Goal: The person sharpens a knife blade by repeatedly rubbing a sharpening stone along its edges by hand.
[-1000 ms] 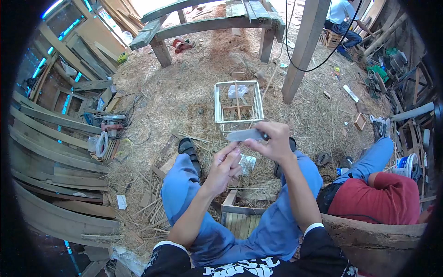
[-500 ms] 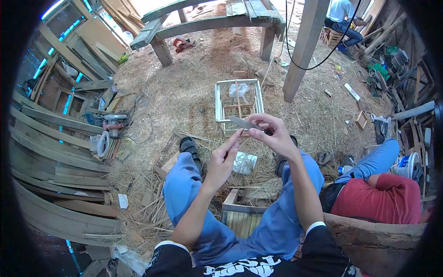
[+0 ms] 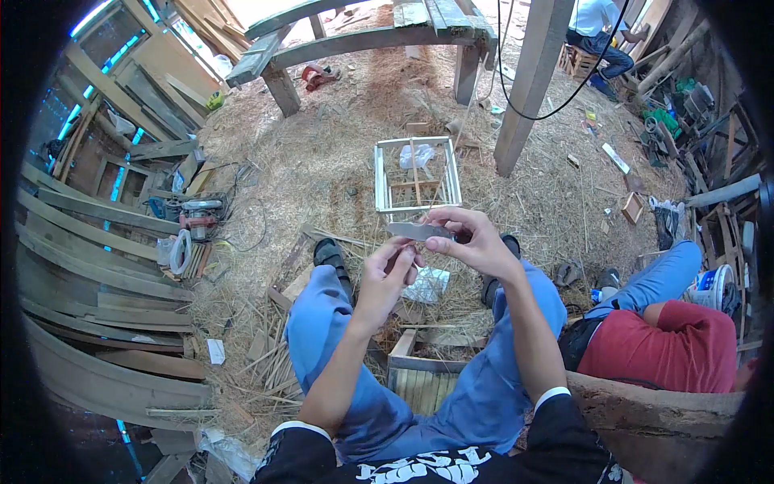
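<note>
My right hand (image 3: 476, 244) is closed around the handle of a knife (image 3: 415, 231), whose wide grey blade points left. Just below and left of the blade, my left hand (image 3: 387, 278) has its thumb and fingers pinched together; what they hold is too small to make out. The blade lies close over the left fingertips. Beyond the hands, a pale wooden frame (image 3: 454, 173) stands on the floor with a clear plastic bag (image 3: 417, 156) in it. Between my legs is a slatted wooden box (image 3: 423, 391).
A person in a red shirt (image 3: 657, 351) sits close on my right; another person (image 3: 597, 36) sits far back right. A wooden post (image 3: 528, 89) and a workbench (image 3: 363, 48) stand ahead. A circular saw (image 3: 197, 216) and boards (image 3: 105, 274) lie left.
The knife in my right hand has dropped slightly and moved left since half a second ago, its blade now more level. My left hand's fingers have curled in more beneath it.
</note>
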A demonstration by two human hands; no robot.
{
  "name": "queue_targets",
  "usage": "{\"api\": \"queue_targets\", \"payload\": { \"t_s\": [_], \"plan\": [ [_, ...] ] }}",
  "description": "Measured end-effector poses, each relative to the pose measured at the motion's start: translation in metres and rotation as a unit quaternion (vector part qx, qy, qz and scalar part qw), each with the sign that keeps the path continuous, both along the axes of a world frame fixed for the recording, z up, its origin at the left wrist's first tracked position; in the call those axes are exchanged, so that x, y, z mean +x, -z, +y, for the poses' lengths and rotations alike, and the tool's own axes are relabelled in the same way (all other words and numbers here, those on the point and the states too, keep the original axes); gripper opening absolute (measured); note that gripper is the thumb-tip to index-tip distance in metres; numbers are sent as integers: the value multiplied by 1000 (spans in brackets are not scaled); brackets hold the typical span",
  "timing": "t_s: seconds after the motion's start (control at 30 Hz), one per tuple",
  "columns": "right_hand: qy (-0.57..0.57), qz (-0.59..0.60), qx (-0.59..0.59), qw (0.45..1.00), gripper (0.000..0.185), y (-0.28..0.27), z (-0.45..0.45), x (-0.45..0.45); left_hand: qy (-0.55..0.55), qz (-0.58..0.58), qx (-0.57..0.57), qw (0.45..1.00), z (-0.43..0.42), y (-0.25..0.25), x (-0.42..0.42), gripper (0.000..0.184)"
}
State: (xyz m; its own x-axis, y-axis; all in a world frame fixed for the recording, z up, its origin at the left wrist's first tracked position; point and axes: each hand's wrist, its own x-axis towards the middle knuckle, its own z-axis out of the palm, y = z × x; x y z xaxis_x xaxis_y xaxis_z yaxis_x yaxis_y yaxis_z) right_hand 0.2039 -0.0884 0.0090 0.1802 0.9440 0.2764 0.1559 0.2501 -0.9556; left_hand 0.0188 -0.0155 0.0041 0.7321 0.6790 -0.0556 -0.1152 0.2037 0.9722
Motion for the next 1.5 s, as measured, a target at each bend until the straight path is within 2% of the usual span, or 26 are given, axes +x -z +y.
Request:
{"api": "queue_targets", "payload": {
  "t_s": [0.03,0.17,0.33,0.57,0.83,1.07,1.17,1.33,1.5],
  "plan": [
    [-3,1,-2,1000,39,-2,0,-1,4,-9,-34,999,0,-4,-1,23],
    [-16,9,-54,998,39,-4,-1,0,-11,-23,-36,999,0,-2,-2,19],
    [9,-19,-3,1000,40,-10,2,-10,-17,-35,-60,997,5,8,-5,19],
    [57,-91,-25,994,48,-9,3,-25,-1,-47,-88,995,6,10,-8,35],
    [80,-143,38,986,48,-1,1,-21,41,-58,-148,986,6,-1,-14,42],
    [108,-223,87,965,46,-1,-3,-17,57,-39,-124,990,4,-5,-16,42],
    [121,-224,121,959,48,-3,-1,-19,58,-39,-89,994,1,-1,-15,42],
    [125,-220,106,962,49,-4,-2,-21,43,-25,-63,997,-3,-7,-11,43],
    [124,-218,112,962,51,-4,-2,-19,74,-51,-82,993,1,6,-12,46]
  ]
}}
